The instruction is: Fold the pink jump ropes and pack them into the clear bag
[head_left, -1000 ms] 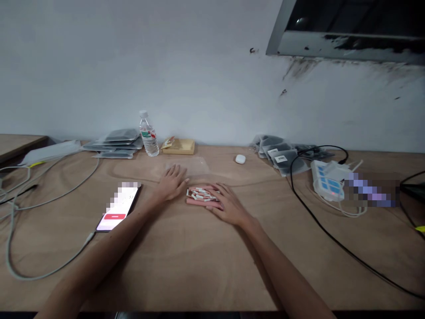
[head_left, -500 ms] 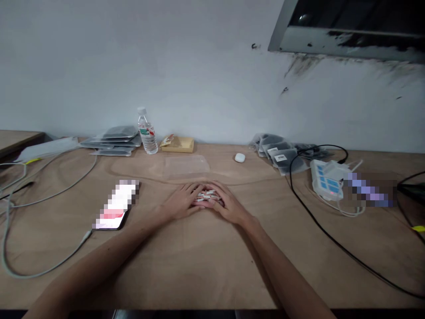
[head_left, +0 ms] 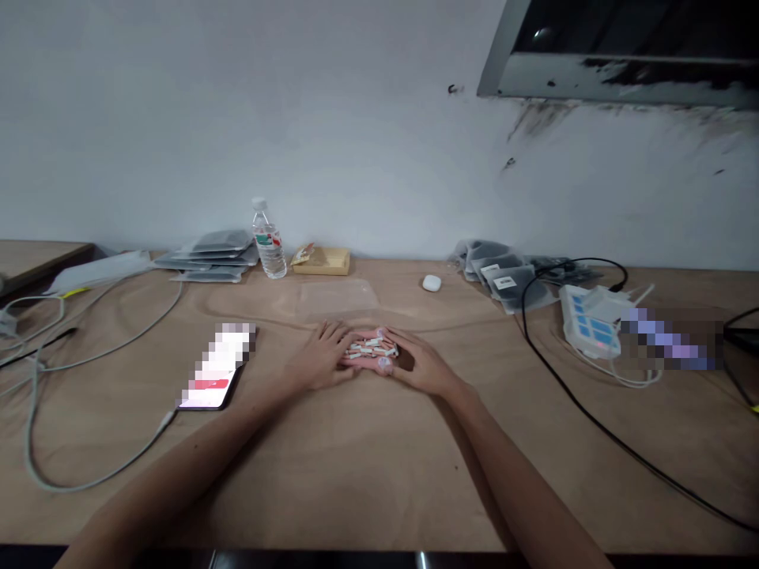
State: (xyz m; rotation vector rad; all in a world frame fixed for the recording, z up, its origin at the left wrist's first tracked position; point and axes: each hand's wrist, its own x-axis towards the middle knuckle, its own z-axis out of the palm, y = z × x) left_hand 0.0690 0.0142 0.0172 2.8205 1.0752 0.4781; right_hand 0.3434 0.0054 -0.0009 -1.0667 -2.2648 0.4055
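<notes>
A small heap of pink and white stick-like pieces [head_left: 371, 348] lies on the wooden table [head_left: 368, 458] in the middle. My left hand [head_left: 323, 356] cups the heap from the left, fingers curled against it. My right hand [head_left: 424, 365] cups it from the right, thumb and fingers bent round its edge. Both hands touch the heap and gather it between them. A clear plastic bag [head_left: 341, 296] lies flat just behind the heap.
A phone [head_left: 217, 367] with a lit screen lies to the left on a grey cable [head_left: 88, 474]. At the back stand a water bottle [head_left: 269, 239], a small cardboard box [head_left: 323, 260], grey packets [head_left: 207, 254], a white earbud case [head_left: 431, 283]. A white power strip [head_left: 587, 324] and black cable [head_left: 593, 427] lie right.
My left hand came in from the left to the heap. Both hands closed round the pieces and pushed them into a tighter pile.
</notes>
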